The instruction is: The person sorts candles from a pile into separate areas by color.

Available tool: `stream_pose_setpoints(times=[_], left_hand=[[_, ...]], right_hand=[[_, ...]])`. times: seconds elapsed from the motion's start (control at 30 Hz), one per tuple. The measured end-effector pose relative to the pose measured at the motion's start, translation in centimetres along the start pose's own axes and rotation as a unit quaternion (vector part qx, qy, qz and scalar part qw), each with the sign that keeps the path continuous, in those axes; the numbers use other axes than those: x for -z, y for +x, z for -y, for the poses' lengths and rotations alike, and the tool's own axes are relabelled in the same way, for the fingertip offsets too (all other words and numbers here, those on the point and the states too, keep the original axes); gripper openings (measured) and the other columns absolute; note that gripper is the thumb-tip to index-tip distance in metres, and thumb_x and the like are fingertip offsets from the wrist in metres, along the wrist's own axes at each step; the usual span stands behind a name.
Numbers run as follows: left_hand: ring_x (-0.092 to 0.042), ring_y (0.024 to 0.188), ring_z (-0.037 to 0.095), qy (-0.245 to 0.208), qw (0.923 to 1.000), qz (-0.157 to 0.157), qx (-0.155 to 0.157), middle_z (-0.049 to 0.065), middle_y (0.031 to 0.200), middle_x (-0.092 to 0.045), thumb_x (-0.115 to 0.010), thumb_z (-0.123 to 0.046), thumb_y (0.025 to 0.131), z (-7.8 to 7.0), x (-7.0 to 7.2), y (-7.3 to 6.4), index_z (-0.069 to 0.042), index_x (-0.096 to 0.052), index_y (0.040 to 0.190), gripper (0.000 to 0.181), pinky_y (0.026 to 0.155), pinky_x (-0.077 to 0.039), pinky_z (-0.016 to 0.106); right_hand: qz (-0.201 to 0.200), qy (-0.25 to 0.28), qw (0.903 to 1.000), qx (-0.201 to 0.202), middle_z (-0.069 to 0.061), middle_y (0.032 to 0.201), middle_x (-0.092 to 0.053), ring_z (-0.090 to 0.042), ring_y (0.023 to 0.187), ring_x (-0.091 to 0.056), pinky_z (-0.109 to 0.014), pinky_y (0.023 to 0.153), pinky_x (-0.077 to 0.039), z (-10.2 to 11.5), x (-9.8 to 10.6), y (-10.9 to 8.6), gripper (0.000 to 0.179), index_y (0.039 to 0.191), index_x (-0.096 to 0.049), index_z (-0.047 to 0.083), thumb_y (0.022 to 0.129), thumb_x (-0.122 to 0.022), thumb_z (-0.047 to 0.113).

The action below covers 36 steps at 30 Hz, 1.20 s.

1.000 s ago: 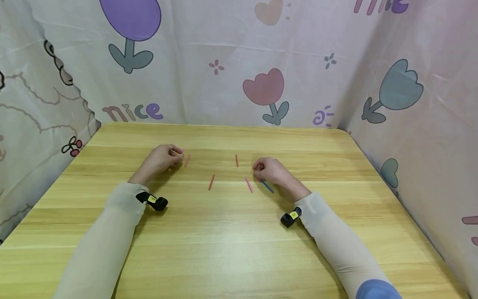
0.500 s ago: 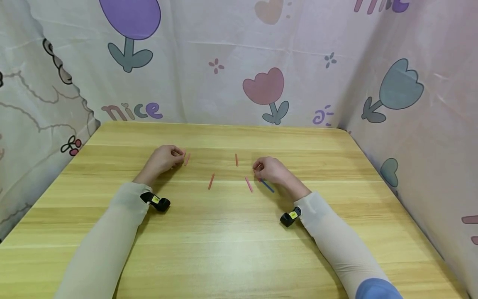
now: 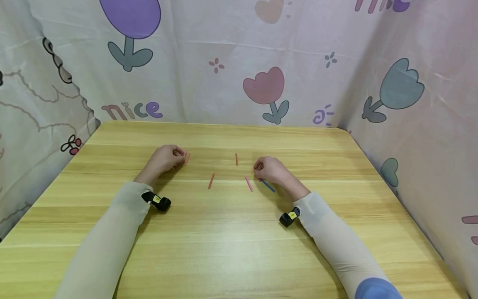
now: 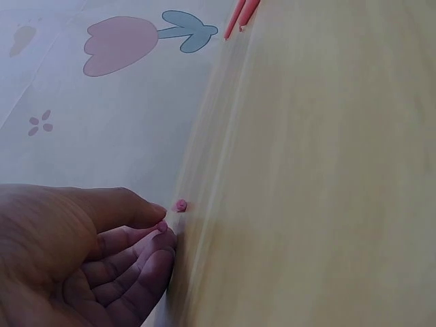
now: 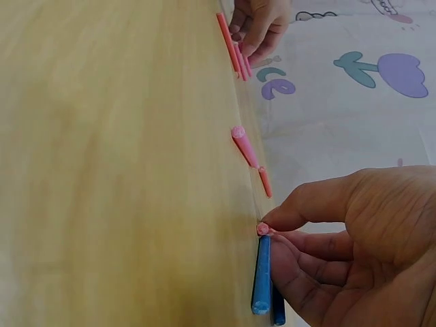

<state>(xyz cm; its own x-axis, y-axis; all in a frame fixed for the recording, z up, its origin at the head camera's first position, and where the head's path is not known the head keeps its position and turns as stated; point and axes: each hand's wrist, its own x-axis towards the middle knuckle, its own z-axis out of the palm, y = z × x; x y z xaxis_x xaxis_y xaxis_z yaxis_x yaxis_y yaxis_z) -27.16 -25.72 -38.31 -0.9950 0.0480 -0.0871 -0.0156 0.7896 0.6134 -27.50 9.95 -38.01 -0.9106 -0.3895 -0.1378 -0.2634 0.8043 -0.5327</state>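
My left hand (image 3: 164, 159) pinches a thin pink stick (image 4: 162, 227) between thumb and fingers, low over the table at the left. Just right of it, very close, lies another pink stick (image 3: 188, 159). Over on the right, my right hand (image 3: 271, 170) pinches a pinkish-red stick (image 5: 263, 229), whose end shows at the thumb tip. Touching or almost touching that end is a blue stick (image 5: 261, 276), lying beside the fingers. A darker blue length (image 5: 278, 306) shows behind it, partly covered by the hand. The fingers hide most of both held sticks.
Between the hands lie an orange-red stick (image 3: 211, 181), another orange-red stick (image 3: 237, 159) farther back and a pink stick (image 3: 249, 184) near the right hand. The wooden table (image 3: 224, 249) ends at a printed cloth (image 3: 209, 91) behind and at both sides.
My left hand has shifted slightly right with its pink stick, closer to the pink stick lying there. My right hand has stayed almost still beside the blue stick.
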Motion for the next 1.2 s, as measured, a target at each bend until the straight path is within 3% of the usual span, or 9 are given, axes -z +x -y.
stream_pose_setpoints(times=[0.3,0.47,0.6,0.97,1.2], left_hand=[[-0.054,0.069,0.02,0.011,0.9999,-0.007,-0.006,0.01,0.089,-0.065,-0.059,-0.023,0.097,0.0,-0.2,-0.3,0.001,-0.065,0.109,0.027,0.06,-0.045,0.03],[-0.054,0.079,0.026,0.042,0.9987,-0.025,-0.01,0.012,0.094,-0.066,-0.06,-0.032,0.096,-0.2,-0.5,-0.1,-0.001,-0.064,0.109,0.034,0.072,-0.042,0.037],[-0.054,0.082,0.028,0.055,0.9979,-0.031,-0.009,0.012,0.093,-0.064,-0.062,-0.029,0.094,-0.3,-0.9,0.1,0.0,-0.063,0.108,0.032,0.078,-0.041,0.041],[-0.053,0.079,0.027,0.048,0.9983,-0.032,-0.002,0.011,0.086,-0.064,-0.063,-0.023,0.092,-0.6,-1.1,0.0,0.0,-0.063,0.101,0.025,0.076,-0.042,0.04],[-0.053,0.079,0.027,0.049,0.9982,-0.034,-0.002,0.011,0.086,-0.062,-0.063,-0.023,0.092,-0.8,-1.1,-0.2,0.0,-0.063,0.101,0.024,0.075,-0.041,0.039]], right_hand=[[0.001,0.0,1.0,-0.006,-0.005,0.089,-0.067,-0.017,0.076,-0.062,-0.029,0.069,-0.051,0.5,0.0,-0.1,0.021,0.107,-0.064,0.002,0.09,-0.067,0.014],[-0.008,-0.015,0.9998,-0.007,-0.004,0.086,-0.067,-0.017,0.077,-0.062,-0.031,0.073,-0.051,0.5,0.0,0.0,0.018,0.104,-0.066,0.003,0.09,-0.067,0.015],[-0.015,-0.025,0.9996,-0.005,-0.003,0.087,-0.067,-0.017,0.079,-0.061,-0.033,0.077,-0.05,0.4,0.0,0.1,0.017,0.101,-0.067,0.004,0.089,-0.068,0.016],[-0.027,-0.017,0.9995,-0.007,-0.002,0.087,-0.069,-0.017,0.08,-0.062,-0.033,0.077,-0.05,0.4,-0.2,0.1,0.016,0.1,-0.07,0.006,0.088,-0.068,0.016],[-0.035,-0.041,0.9985,-0.01,-0.003,0.086,-0.066,-0.019,0.077,-0.058,-0.032,0.072,-0.047,0.9,-0.4,-0.1,0.015,0.096,-0.067,0.007,0.083,-0.068,0.014]])
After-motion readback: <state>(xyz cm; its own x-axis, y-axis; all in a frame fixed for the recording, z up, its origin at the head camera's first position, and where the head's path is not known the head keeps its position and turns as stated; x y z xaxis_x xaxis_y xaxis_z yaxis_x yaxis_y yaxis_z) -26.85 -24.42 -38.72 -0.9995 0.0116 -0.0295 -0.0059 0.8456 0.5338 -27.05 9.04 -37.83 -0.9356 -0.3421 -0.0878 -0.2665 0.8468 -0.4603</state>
